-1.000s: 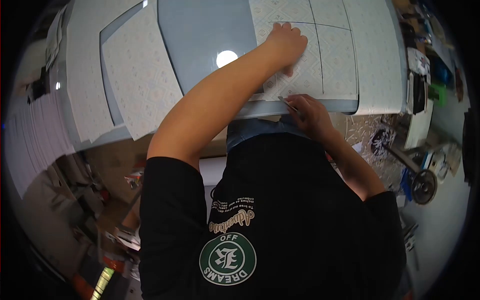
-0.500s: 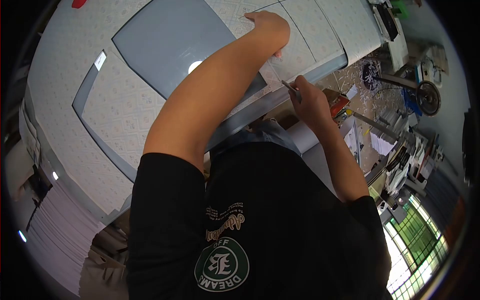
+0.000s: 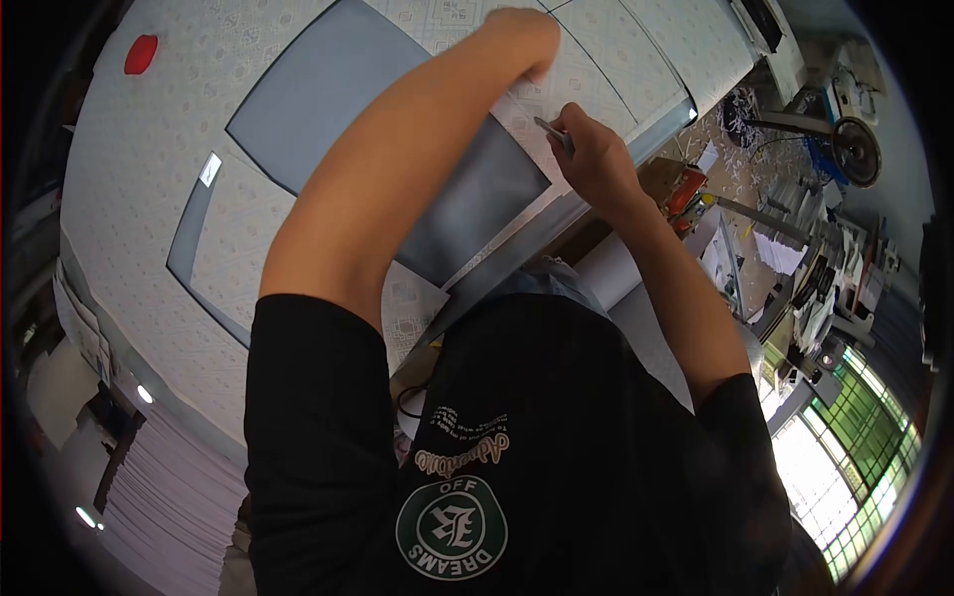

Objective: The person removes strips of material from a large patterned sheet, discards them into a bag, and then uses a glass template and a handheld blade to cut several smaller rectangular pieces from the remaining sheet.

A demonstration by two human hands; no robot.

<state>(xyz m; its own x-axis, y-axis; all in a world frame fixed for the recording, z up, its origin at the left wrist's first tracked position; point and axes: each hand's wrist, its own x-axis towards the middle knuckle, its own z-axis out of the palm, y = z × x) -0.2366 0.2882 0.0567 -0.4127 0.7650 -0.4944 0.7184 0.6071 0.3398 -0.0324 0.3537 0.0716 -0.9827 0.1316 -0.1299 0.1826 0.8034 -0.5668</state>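
My right hand (image 3: 594, 159) is closed around a slim grey metal tool (image 3: 550, 131) like a cutter knife, its tip pointing toward my left hand. My left hand (image 3: 529, 38) is over the far part of the table, smeared by motion, its fingers mostly hidden behind the wrist. Below my left forearm lies a large smooth grey sheet (image 3: 333, 94) with dark edges. Its near corner (image 3: 497, 189) shows between my forearm and the table's front edge.
A patterned cover lies over the table (image 3: 248, 223). On it are a narrow bent grey strip (image 3: 189, 233) and a red round object (image 3: 141, 55). Beyond the right edge stand a round-based stand (image 3: 857, 152), stacked papers (image 3: 780, 250) and shreds scattered on the floor (image 3: 730, 164).
My right hand has moved up and left with the tool, nearer to my left hand. My left hand has shifted slightly up and left. More of the grey sheet's near corner shows.
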